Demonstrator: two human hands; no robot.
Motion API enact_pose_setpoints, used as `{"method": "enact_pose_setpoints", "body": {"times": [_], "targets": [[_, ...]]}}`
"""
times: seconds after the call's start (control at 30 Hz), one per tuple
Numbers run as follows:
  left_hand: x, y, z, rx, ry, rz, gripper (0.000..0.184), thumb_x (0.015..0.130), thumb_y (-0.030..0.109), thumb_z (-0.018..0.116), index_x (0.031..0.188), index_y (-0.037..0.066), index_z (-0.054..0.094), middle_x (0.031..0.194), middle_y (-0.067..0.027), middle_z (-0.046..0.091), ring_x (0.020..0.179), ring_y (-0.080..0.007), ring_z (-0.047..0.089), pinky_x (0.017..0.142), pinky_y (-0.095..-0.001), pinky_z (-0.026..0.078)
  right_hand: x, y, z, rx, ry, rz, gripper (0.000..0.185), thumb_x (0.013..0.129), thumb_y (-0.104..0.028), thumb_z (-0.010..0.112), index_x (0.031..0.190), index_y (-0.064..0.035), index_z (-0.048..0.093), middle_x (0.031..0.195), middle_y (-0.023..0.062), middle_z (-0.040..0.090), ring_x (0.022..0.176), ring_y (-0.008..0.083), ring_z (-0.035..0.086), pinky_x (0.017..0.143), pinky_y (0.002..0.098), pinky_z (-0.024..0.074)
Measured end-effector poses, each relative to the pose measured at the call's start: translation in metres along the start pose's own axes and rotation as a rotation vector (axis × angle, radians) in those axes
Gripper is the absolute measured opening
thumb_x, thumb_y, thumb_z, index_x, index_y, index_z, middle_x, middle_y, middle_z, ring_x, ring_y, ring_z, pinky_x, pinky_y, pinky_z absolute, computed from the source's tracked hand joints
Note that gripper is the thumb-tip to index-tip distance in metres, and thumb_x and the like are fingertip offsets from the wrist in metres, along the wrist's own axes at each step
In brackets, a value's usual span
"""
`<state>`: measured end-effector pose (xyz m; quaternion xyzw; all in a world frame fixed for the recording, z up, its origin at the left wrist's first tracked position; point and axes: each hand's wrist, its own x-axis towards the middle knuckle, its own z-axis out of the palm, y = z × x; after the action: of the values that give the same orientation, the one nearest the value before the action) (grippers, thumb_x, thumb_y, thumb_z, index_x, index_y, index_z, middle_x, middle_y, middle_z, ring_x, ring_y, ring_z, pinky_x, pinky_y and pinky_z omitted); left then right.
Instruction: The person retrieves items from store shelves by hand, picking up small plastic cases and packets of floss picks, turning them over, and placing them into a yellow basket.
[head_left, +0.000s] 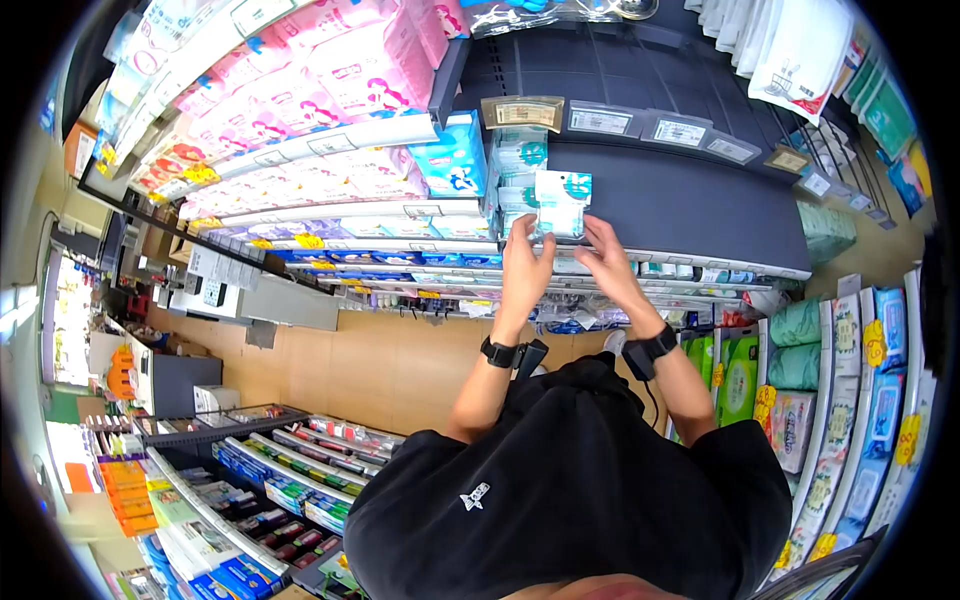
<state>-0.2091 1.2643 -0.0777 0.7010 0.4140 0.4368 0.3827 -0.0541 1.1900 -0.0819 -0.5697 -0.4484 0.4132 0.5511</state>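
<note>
Your two hands flank a white-and-teal packet (562, 205) at the left end of a dark shelf (690, 205) in a shop aisle. Your left hand (527, 262) is partly spread at the packet's near left corner, thumb apart from fingers; your right hand (610, 262) is likewise parted, by its right edge. Whether either presses the wrapping cannot be told from this angle.

Squaring the packet probably calls for light, even pressure from both sides, fingertips low, so the soft-looking wrap does not crease and the similar teal packets (522, 158) just beside it are not nudged. Lining its face up with the shelf's front edge would likely read neatest.

The dark shelf runs off to the right of the packet, price labels (600, 120) along the shelf edge above. Pink packs (375, 70) crowd the shelving on your left, white hanging packs (800, 55) the upper right. Tan floor (390, 360) lies below, with more stocked shelving (300, 480) behind on the left.
</note>
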Motion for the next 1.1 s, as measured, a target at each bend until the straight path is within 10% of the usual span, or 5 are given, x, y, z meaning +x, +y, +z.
{"method": "enact_pose_setpoints", "body": {"times": [0.4,1.1], "targets": [[-0.032,0.045,-0.03,-0.202,-0.123,-0.022,0.018,0.094,-0.002,0.066,0.111,-0.001,0.061,0.108,-0.011,0.071,0.099,-0.0169,0.07,0.087,-0.0305,0.057,-0.1,-0.066,-0.009,0.173,0.06,-0.106,0.061,0.094,0.007,0.061,0.149,-0.0023,0.036,0.158,0.0152,0.037,0.151,0.0298,0.029,0.115,0.0401,0.0402],[-0.048,0.096,-0.073,-0.41,-0.333,-0.076,0.036,0.093,-0.004,0.067,0.128,0.003,0.065,0.104,-0.0027,0.064,0.092,-0.0087,0.068,0.085,-0.0237,0.053,-0.133,-0.112,-0.016,0.01,0.153,-0.142,0.055,0.093,0.006,0.061,0.146,0.0025,0.048,0.142,0.0129,0.057,0.127,0.0191,0.055,0.106,0.033,0.0437]]}}
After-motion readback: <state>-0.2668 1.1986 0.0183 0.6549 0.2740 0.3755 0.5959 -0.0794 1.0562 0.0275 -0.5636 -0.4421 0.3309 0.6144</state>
